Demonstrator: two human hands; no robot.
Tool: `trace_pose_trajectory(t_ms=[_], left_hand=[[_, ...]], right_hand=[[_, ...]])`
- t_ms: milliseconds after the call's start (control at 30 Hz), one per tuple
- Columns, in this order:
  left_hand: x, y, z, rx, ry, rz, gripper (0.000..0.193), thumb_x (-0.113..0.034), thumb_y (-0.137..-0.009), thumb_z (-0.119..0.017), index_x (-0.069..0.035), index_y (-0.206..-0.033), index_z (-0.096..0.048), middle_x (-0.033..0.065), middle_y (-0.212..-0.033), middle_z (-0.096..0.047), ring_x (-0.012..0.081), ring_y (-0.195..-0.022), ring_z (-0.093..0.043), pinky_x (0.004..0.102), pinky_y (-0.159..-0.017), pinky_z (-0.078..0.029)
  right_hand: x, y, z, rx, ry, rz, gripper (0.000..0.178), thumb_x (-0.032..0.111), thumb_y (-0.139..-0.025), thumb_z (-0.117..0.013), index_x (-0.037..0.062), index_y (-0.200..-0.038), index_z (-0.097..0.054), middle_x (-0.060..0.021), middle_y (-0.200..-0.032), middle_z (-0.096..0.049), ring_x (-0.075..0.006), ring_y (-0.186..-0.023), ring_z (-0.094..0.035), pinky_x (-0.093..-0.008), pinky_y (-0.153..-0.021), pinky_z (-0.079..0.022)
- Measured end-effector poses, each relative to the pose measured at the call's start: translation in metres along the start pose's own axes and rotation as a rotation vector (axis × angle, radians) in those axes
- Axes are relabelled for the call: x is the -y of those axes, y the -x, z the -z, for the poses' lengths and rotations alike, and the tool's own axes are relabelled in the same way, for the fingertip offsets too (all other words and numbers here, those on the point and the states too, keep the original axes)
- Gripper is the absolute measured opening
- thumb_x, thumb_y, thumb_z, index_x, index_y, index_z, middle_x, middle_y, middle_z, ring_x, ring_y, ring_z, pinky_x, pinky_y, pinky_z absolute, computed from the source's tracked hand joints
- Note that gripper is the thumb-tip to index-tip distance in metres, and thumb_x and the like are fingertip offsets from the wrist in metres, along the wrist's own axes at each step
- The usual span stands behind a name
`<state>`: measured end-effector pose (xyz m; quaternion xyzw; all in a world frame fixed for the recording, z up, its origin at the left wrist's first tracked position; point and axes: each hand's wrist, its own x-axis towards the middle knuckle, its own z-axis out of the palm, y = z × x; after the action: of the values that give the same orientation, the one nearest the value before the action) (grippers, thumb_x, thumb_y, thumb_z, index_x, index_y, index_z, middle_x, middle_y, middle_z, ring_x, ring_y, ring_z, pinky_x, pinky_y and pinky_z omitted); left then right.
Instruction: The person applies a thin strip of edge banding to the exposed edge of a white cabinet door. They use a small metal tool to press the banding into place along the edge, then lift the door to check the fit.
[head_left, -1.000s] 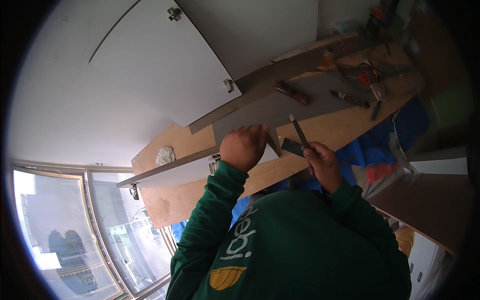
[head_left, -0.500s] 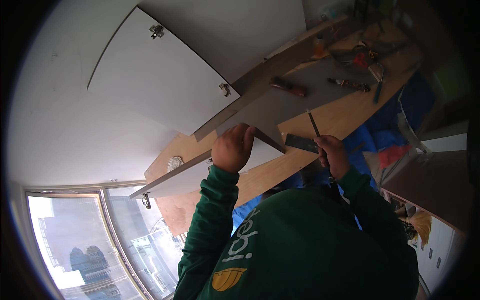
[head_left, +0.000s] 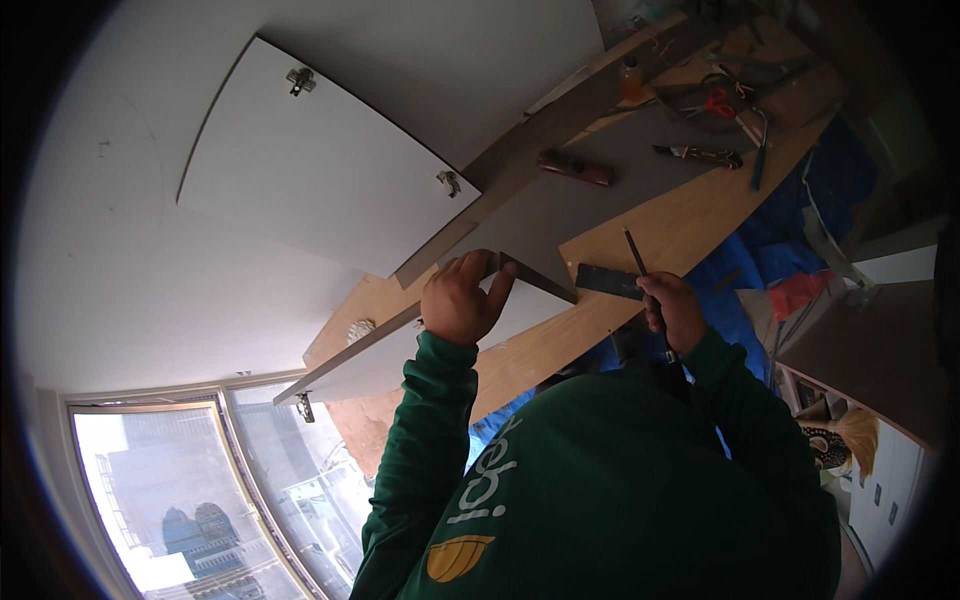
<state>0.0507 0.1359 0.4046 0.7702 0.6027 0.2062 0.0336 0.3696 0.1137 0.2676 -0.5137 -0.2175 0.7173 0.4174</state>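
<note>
My left hand (head_left: 462,298) is wrapped over the top edge of a white cabinet door (head_left: 385,355) standing on its long edge, near its right-hand corner. A metal hinge (head_left: 304,407) sits at the door's far left end. In my right hand (head_left: 674,312), the fingers close round a thin dark pencil (head_left: 634,248), its pale tip pointing up and away. A flat, dark rectangular strip (head_left: 606,280) reaches from those fingers toward the door's corner; whether the hand grips it too is hidden.
Another white door (head_left: 320,160) with two hinges leans against the wall at the back left. On the wooden worktop (head_left: 640,230) lie a dark red tool (head_left: 575,168), a utility knife (head_left: 698,155), red-handled scissors (head_left: 716,103) and a small bottle (head_left: 630,80). Blue sheeting (head_left: 735,265) lies below.
The whole view has shifted slightly. My left hand keeps hold of the door, its thumb now further over the edge. The pencil in my right hand has hardly moved.
</note>
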Motion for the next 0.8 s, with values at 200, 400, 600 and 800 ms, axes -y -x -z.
trace_pose_trajectory(t_ms=[200, 400, 600, 800], left_hand=[[0.002, -0.001, -0.004, -0.042, -0.027, 0.015, 0.031, -0.032, -0.11, -0.065, -0.007, -0.095, -0.072, 0.0135, -0.082, -0.072, 0.039, -0.075, -0.071, 0.0493, -0.066, -0.056], [0.0, 0.002, 0.002, -0.1, 0.37, 0.086, 0.019, -0.019, -0.108, -0.064, -0.004, -0.105, -0.076, 0.0169, -0.096, -0.077, 0.0362, -0.09, -0.077, 0.043, -0.076, -0.06], [-0.001, 0.002, 0.008, -0.155, 0.332, -0.175, 0.016, 0.001, -0.093, -0.079, 0.001, -0.108, -0.076, 0.017, -0.113, -0.076, 0.0278, -0.099, -0.08, 0.0365, -0.084, -0.064], [-0.002, 0.01, 0.003, -0.219, 0.187, -0.197, 0.011, -0.001, -0.09, -0.078, -0.005, -0.1, -0.077, 0.0114, -0.11, -0.078, 0.0317, -0.092, -0.078, 0.0394, -0.078, -0.063]], right_hand=[[-0.001, 0.001, 0.0, 0.018, 0.0, -0.007, 0.018, 0.019, -0.105, -0.067, 0.0032, -0.096, -0.066, -0.0016, -0.069, -0.057, -0.0101, -0.049, -0.05, -0.0276, -0.043, -0.037], [0.0, 0.003, -0.001, 0.026, -0.002, -0.021, 0.018, 0.019, -0.105, -0.066, 0.0045, -0.095, -0.065, -0.0011, -0.07, -0.055, -0.0099, -0.049, -0.049, -0.0274, -0.043, -0.037], [-0.002, 0.001, 0.0, 0.047, 0.028, -0.01, 0.02, 0.02, -0.106, -0.065, 0.0055, -0.093, -0.064, -0.0005, -0.07, -0.055, -0.0095, -0.049, -0.05, -0.0274, -0.043, -0.037], [-0.009, -0.005, 0.004, 0.096, 0.064, -0.001, 0.019, 0.025, -0.106, -0.068, 0.0062, -0.101, -0.066, -0.0004, -0.071, -0.057, -0.0101, -0.053, -0.053, -0.0277, -0.045, -0.04]])
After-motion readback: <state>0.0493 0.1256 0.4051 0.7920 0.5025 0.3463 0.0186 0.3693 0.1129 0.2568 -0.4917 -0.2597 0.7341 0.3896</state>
